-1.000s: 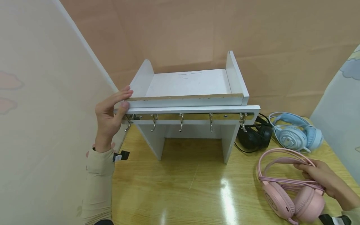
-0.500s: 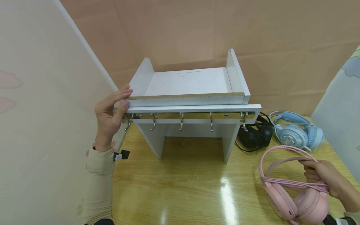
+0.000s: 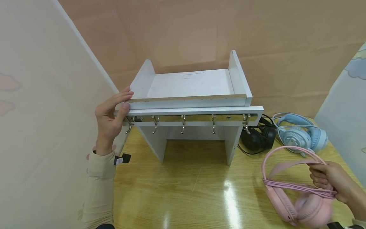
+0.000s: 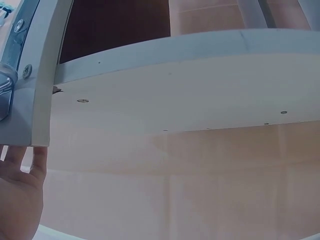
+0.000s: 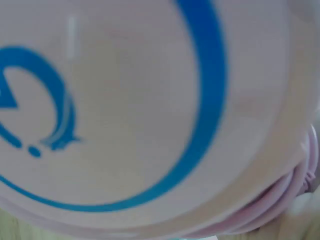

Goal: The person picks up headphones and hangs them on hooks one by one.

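Observation:
A white wooden shelf (image 3: 197,112) stands on the table, its front board carrying several metal hooks (image 3: 183,123). At the shelf's left end my left hand (image 3: 109,119) holds the corner, fingers over the top and thumb against the front. In the left wrist view that hand (image 4: 22,195) shows beside the board's end. On the right, my right hand (image 3: 333,181) grips the headband of pink headphones (image 3: 278,203), whose cable is wound across below the band. Their ear cup (image 5: 135,125), marked with a blue ring, fills the right wrist view.
Black headphones (image 3: 258,138) lie at the shelf's right side, partly behind its hook board. Light blue headphones (image 3: 298,138) lie further right, near the wall. A pale wall panel (image 3: 51,111) rises on the left, and brown paper (image 3: 186,31) covers the back. The table (image 3: 177,190) is glossy wood.
My right hand has shifted slightly right, its fingers now curled more closely on the headband. The pink headphones have tilted, their band rising over the blue pair's lower edge. The left hand stays on the shelf.

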Demonstrator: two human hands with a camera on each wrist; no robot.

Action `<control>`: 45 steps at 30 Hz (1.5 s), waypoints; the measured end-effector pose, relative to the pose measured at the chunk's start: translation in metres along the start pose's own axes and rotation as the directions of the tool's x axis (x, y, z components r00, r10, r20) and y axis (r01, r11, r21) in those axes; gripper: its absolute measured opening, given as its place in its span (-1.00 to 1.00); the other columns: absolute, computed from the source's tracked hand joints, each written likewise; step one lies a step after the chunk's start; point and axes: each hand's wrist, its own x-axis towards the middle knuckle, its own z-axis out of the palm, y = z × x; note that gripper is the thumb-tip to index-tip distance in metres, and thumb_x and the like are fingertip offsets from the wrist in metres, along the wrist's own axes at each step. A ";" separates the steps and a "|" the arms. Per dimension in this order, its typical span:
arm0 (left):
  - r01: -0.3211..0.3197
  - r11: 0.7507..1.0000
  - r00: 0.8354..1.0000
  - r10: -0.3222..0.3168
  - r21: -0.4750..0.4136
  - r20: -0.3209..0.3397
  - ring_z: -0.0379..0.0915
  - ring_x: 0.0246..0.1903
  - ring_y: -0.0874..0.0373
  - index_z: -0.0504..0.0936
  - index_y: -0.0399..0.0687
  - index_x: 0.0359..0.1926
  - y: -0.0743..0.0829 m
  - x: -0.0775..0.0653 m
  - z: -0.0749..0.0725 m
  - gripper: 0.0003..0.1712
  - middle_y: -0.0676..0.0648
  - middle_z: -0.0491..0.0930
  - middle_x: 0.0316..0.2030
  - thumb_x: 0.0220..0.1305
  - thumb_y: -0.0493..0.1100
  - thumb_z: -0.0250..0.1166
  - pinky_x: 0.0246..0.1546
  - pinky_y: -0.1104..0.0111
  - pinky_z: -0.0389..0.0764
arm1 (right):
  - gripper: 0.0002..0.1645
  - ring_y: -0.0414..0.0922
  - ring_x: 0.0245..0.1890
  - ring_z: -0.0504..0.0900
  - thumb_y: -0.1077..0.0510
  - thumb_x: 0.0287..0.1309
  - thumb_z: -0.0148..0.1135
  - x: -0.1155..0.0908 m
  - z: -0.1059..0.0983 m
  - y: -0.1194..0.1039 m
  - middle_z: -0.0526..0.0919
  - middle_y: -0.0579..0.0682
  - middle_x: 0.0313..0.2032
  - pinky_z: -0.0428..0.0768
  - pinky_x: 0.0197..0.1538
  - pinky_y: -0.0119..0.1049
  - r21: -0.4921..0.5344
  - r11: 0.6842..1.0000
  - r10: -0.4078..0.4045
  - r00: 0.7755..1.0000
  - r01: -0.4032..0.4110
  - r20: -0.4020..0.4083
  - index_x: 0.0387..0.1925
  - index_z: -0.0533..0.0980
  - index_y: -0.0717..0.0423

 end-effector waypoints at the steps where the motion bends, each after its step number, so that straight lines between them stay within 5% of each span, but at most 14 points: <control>1: 0.000 1.000 1.000 0.000 0.002 0.001 0.68 0.25 -0.11 0.71 -0.64 -0.09 0.000 0.000 0.000 -0.72 -0.15 0.83 -0.01 0.37 -0.36 0.34 0.47 0.07 0.54 | -0.33 0.04 -0.60 -0.29 0.30 0.68 -0.60 -0.001 0.001 0.000 -0.17 0.13 -0.57 -0.26 -0.54 -0.09 -0.011 1.000 -0.005 1.000 0.005 -0.010 -0.40 0.43 -0.06; 9: 0.004 1.000 1.000 -0.005 0.011 0.009 0.68 0.25 -0.10 0.71 -0.63 -0.09 0.000 -0.002 -0.002 -0.73 -0.13 0.83 -0.02 0.37 -0.37 0.33 0.47 0.07 0.54 | -0.45 0.12 -0.61 -0.21 0.33 0.69 -0.51 -0.006 0.012 -0.004 -0.10 0.17 -0.58 -0.17 -0.54 -0.01 -0.147 0.989 -0.042 0.997 0.033 -0.060 -0.44 0.30 0.00; 14: 0.005 1.000 1.000 -0.005 0.009 0.007 0.68 0.25 -0.10 0.71 -0.63 -0.09 0.000 -0.003 -0.003 -0.72 -0.12 0.84 -0.01 0.37 -0.36 0.34 0.47 0.07 0.54 | -0.50 0.12 -0.63 -0.18 0.43 0.63 -0.35 -0.009 0.023 -0.005 -0.02 0.17 -0.60 -0.16 -0.61 0.00 -0.231 0.967 -0.144 0.979 0.108 -0.142 -0.36 0.42 0.02; 21: 0.002 1.000 1.000 -0.002 0.005 0.011 0.67 0.27 -0.09 0.71 -0.62 -0.08 -0.003 -0.005 -0.003 -0.71 -0.13 0.83 0.00 0.39 -0.34 0.35 0.47 0.09 0.55 | -0.30 0.01 -0.71 -0.28 0.62 0.47 -0.46 -0.012 0.035 0.000 -0.08 0.13 -0.65 -0.35 -0.72 -0.17 -0.066 0.933 -0.359 0.919 0.353 -0.163 -0.29 0.62 0.15; 29: 0.020 1.000 1.000 -0.020 0.019 0.017 0.66 0.28 -0.07 0.71 -0.62 -0.07 -0.002 -0.007 -0.005 -0.72 -0.11 0.83 0.02 0.39 -0.36 0.33 0.48 0.10 0.53 | -0.30 -0.05 -0.79 -0.30 0.62 0.49 -0.53 -0.011 0.041 0.005 -0.15 0.09 -0.70 -0.35 -0.80 -0.28 0.054 0.871 -0.478 0.867 0.489 -0.140 -0.41 0.52 0.15; 37: 0.017 1.000 1.000 -0.017 0.000 -0.006 0.67 0.26 -0.08 0.71 -0.63 -0.09 -0.001 -0.007 -0.004 -0.73 -0.12 0.83 0.00 0.37 -0.38 0.33 0.47 0.11 0.55 | -0.37 -0.06 -0.83 -0.17 0.64 0.46 -0.60 -0.008 0.047 0.004 -0.04 0.09 -0.72 -0.18 -0.80 -0.26 0.051 0.790 -0.605 0.791 0.610 -0.086 -0.42 0.41 0.24; 45: 0.004 1.000 1.000 -0.004 0.009 -0.023 0.67 0.26 -0.10 0.70 -0.63 -0.09 -0.002 -0.007 0.001 -0.74 -0.14 0.83 -0.01 0.39 -0.37 0.32 0.48 0.06 0.53 | -0.28 -0.12 -0.86 -0.13 0.72 0.32 -0.70 -0.008 0.057 0.000 0.05 0.07 -0.72 -0.16 -0.84 -0.39 0.026 0.712 -0.702 0.713 0.702 -0.011 -0.24 0.51 0.44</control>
